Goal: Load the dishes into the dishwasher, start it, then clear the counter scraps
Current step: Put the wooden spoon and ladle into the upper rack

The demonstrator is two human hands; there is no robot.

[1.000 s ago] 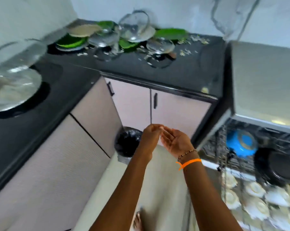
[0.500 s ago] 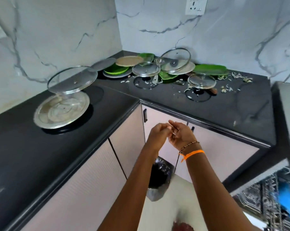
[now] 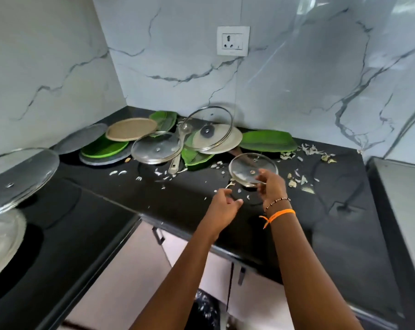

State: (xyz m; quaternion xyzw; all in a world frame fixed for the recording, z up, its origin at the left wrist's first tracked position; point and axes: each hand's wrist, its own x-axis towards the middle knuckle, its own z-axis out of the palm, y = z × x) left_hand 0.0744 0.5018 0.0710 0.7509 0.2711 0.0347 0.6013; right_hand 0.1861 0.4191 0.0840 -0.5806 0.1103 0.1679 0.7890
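Pale vegetable scraps (image 3: 297, 181) lie scattered over the black counter (image 3: 120, 203). My right hand (image 3: 272, 185) grips the near rim of a small glass lid (image 3: 248, 169), tilting it up off the counter. My left hand (image 3: 223, 207) hovers just left of it with fingers loosely curled, close to a pale scrap (image 3: 230, 185) and holding nothing that I can see. Behind are a medium glass lid (image 3: 156, 147), a large glass lid (image 3: 209, 128) leaning on a cream plate (image 3: 232, 141), green leaf-shaped plates (image 3: 268, 140), a beige plate (image 3: 131, 128) and a steel ladle (image 3: 180, 148).
A big glass lid (image 3: 18, 175) leans over a steel plate (image 3: 1, 234) at the left. The grey dishwasher top (image 3: 404, 194) is at the right edge. A black-lined bin (image 3: 204, 310) stands on the floor below the cabinet doors (image 3: 130, 270). A wall socket (image 3: 232, 41) sits above.
The view has swung up from the bin and dishwasher rack to the counter. Both hands moved from together over the bin onto the counter, and my right hand has taken hold of the small glass lid.
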